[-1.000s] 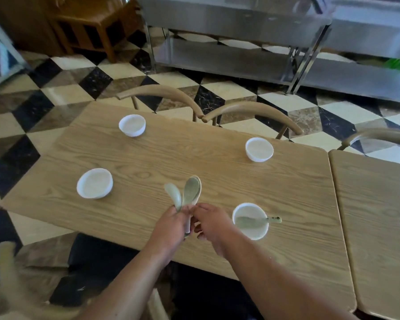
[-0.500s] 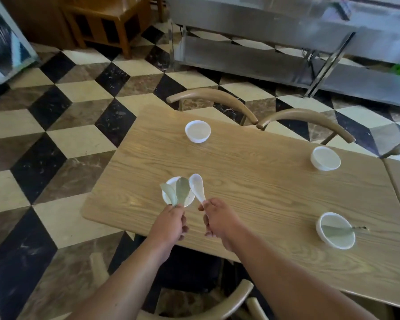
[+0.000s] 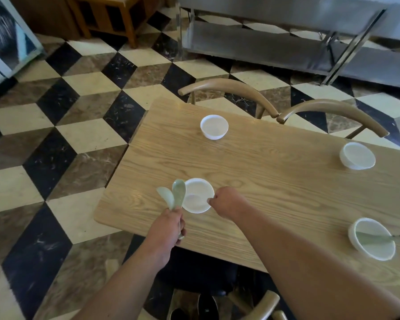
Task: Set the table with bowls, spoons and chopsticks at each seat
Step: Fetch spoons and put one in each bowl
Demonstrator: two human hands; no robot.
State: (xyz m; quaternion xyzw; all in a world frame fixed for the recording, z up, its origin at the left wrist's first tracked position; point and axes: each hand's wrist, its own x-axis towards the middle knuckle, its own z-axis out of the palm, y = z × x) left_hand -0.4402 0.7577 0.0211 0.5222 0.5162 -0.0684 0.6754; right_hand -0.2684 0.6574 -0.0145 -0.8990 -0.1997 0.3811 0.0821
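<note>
My left hand (image 3: 170, 224) grips two pale green spoons (image 3: 174, 196) by their handles, upright, just left of the near-left white bowl (image 3: 200, 189). My right hand (image 3: 226, 202) rests at that bowl's right rim, fingers pinched on the handle of a white spoon (image 3: 193, 197) that lies faintly visible inside it. Three more white bowls stand on the wooden table (image 3: 275, 181): far left bowl (image 3: 214, 127), far right bowl (image 3: 357, 155), and near right bowl (image 3: 361, 250) with a green spoon (image 3: 374, 237) in it. No chopsticks are in view.
Two curved wooden chair backs (image 3: 226, 88) (image 3: 333, 109) line the table's far side, and another chair (image 3: 263, 303) is below me. A steel shelf unit (image 3: 286, 42) and a wooden stool (image 3: 111, 17) stand beyond on the checkered floor.
I have shifted left along the table. My right hand took a white spoon from the bunch and brought it down into the near-left bowl; my left hand keeps two spoons.
</note>
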